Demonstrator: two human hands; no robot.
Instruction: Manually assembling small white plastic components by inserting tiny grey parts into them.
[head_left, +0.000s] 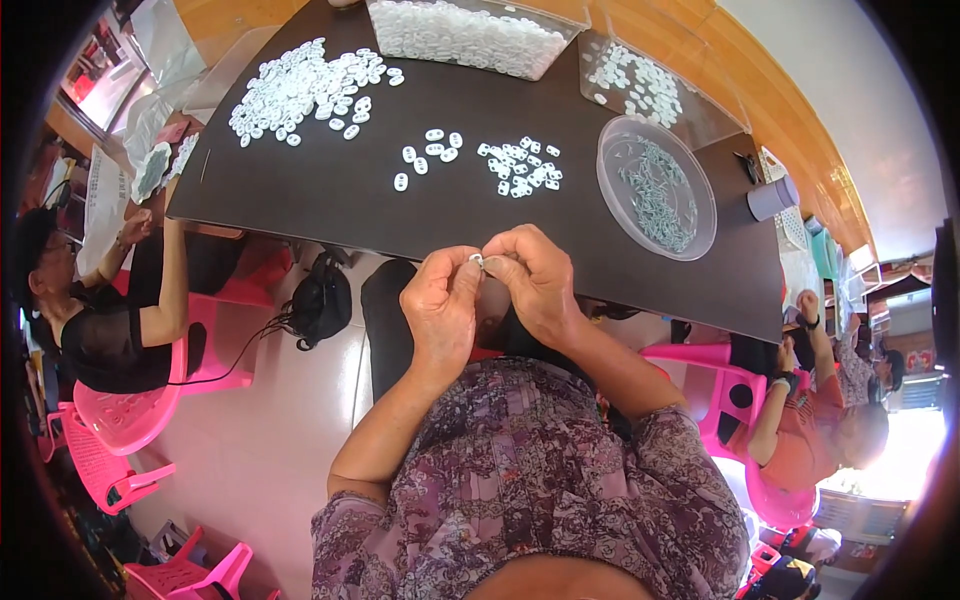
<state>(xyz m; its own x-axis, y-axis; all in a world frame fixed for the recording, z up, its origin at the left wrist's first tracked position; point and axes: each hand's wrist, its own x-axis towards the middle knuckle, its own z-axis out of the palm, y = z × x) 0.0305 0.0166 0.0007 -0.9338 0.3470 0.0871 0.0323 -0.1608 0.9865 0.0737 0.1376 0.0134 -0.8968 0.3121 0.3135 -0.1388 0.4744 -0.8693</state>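
My left hand [441, 305] pinches a small white plastic piece [476, 258] just off the table's front edge. The fingers of my right hand [538, 290] are pressed together right beside it; what they hold, if anything, is too small to make out. Beyond my hands on the dark table [370, 205] lies a cluster of small white rectangular pieces with holes [520, 167]. Left of it are several loose white oval pieces [434, 149], with a large heap of the same ovals [305, 90] farther left. A round clear tub [610, 180] on the right holds thin grey screw-like pieces [655, 205].
Clear bins [575, 28] of white pieces line the table's back, another bin [715, 95] beside them. A purple cup [773, 198] is at the right edge. People sit on pink chairs [140, 385] at both sides. A black bag [320, 303] lies below the table, left.
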